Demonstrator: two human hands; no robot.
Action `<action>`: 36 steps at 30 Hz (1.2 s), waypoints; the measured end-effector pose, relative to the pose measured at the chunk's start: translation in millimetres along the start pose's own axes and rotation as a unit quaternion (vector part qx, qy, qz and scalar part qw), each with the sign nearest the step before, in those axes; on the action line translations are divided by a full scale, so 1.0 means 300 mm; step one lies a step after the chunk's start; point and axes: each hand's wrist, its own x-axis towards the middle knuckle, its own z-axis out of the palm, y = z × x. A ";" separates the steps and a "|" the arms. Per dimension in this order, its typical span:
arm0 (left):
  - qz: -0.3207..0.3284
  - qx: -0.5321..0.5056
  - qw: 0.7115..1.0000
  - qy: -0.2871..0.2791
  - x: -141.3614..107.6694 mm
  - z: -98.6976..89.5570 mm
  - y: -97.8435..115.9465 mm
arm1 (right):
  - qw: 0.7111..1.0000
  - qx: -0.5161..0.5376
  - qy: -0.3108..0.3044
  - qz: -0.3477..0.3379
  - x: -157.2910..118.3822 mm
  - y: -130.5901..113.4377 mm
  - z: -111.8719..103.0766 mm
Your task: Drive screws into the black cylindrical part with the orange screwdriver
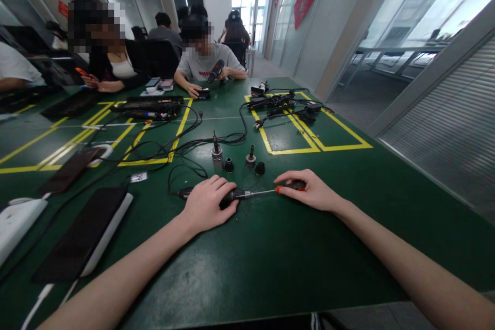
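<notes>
Near the middle of the green table (pixel 216 278), my left hand (pixel 209 203) is wrapped over a black corded hand tool (pixel 231 196) lying level. Its narrow metal end points right; its exact kind is not clear. My right hand (pixel 313 191) grips a screwdriver (pixel 296 185) by its orange and black handle. The thin shaft reaches left to the tool's metal end and appears to touch it. Just beyond stand a metal cylinder with a rod (pixel 217 157), a shorter metal piece with a dark stem (pixel 251 157), and two black cone-shaped caps (pixel 229 165).
At left lie a large black phone-like device (pixel 85 232), a smaller one (pixel 69 170) and a white power strip (pixel 19 221). Cables (pixel 189 147) cross the table. Corded black tools (pixel 276 103) lie beside yellow tape outlines. Across sits a person (pixel 216 62) holding a power drill (pixel 215 70).
</notes>
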 end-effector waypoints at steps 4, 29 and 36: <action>0.017 0.026 0.999 -0.018 -0.005 -0.041 -0.033 | 1.000 -0.001 0.008 -0.004 -0.001 0.000 0.002; 0.041 0.031 0.994 -0.100 -0.016 -0.098 -0.193 | 0.998 0.057 0.018 0.008 -0.010 0.013 -0.009; 0.020 0.038 0.993 -0.110 -0.014 -0.080 -0.186 | 0.996 0.064 0.056 0.005 -0.008 0.014 -0.011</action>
